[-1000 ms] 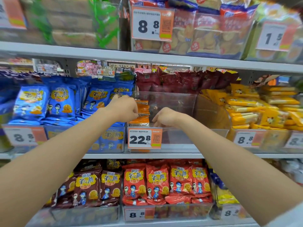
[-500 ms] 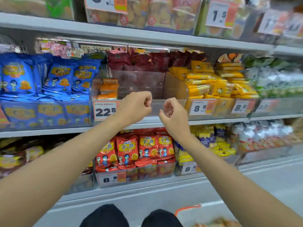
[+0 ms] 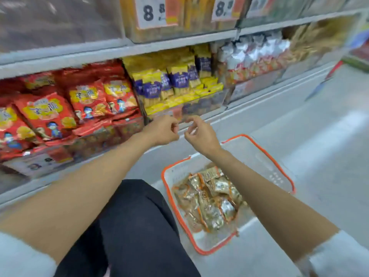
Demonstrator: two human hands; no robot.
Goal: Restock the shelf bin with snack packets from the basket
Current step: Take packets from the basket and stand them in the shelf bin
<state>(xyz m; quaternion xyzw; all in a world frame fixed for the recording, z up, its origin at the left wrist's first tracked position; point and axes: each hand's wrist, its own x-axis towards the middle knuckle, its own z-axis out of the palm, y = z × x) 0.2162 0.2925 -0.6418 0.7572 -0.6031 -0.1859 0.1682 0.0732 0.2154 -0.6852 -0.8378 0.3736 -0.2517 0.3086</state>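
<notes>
Hands, head view: your left hand (image 3: 163, 129) is curled in a loose fist and your right hand (image 3: 199, 132) is half-curled just beside it. Knuckles nearly meet, and neither holds anything. Both hover before the yellow-and-purple packets (image 3: 175, 82).

Risk: the snack packets (image 3: 209, 196) are slick foil in a loose heap, so an overfull grab would likely shed some on the lift. Your knee (image 3: 135, 196) could nudge the basket (image 3: 259, 144).

Packets lie in the basket on the floor, below your right forearm and well under both hands. Target bin: cannot tell.
</notes>
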